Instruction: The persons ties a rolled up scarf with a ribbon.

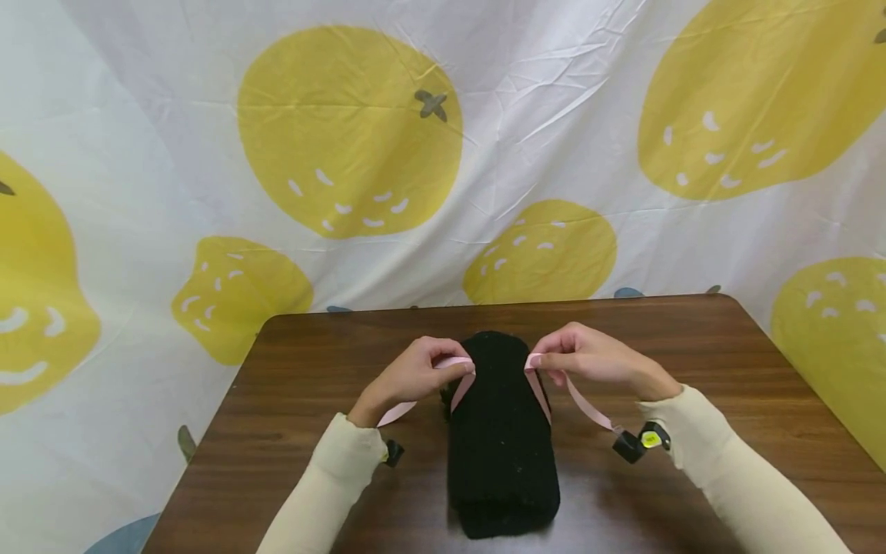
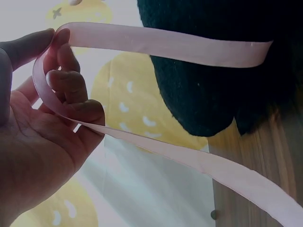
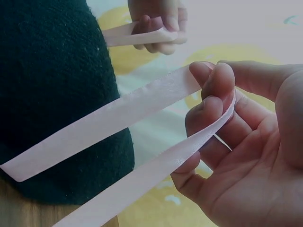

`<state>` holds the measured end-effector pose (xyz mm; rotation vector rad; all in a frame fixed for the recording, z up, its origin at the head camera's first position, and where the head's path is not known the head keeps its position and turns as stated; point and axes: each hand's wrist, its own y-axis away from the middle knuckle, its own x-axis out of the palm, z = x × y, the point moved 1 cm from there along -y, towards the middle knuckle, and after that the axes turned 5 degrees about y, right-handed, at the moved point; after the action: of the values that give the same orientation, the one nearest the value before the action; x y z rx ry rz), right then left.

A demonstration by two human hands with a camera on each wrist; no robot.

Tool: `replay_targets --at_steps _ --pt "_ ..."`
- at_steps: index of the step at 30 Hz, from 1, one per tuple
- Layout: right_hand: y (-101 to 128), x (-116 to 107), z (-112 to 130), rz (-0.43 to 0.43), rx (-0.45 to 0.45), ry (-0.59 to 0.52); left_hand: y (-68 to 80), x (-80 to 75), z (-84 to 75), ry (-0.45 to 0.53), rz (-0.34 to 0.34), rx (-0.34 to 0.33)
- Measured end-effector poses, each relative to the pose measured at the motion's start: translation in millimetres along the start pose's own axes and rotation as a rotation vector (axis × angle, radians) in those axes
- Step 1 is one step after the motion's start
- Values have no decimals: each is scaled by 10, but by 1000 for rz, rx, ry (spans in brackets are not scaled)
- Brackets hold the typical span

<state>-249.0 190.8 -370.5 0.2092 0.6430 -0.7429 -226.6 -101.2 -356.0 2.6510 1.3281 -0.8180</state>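
Now | left hand (image 1: 408, 377) pinches pink ribbon (image 1: 462, 385) | right hand (image 1: 595, 360) pinches ribbon | black roll (image 1: 500, 438) mid-table (image 1: 311, 431), edges well apart.

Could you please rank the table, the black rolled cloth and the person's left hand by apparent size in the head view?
1. Table
2. Black rolled cloth
3. Left hand, pinching the pink ribbon

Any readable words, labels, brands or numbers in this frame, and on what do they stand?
None can be read.
Small yellow tag on the black wrist device by the right hand: too small and blurred to read.
Pale pink satin ribbon, rolled black knitted cloth, brown wooden table and white backdrop cloth with yellow fruit shapes: no text, only printed pictures.
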Motion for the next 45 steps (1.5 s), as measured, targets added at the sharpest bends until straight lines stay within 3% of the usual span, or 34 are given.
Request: replay_targets --at_steps 5,13,24,39,45 --pt "-55 35 16 -2 5 -4 -37 39 28 10 17 -12" --pt "-155 115 68 -23 41 -12 -164 161 348 52 16 -13" --pt "-275 212 100 -50 80 -19 -196 254 359 130 14 -2" --pt "-335 329 152 -67 60 14 -240 341 419 129 -102 25" --pt "-347 420 186 -126 78 37 -250 375 447 127 -160 34"
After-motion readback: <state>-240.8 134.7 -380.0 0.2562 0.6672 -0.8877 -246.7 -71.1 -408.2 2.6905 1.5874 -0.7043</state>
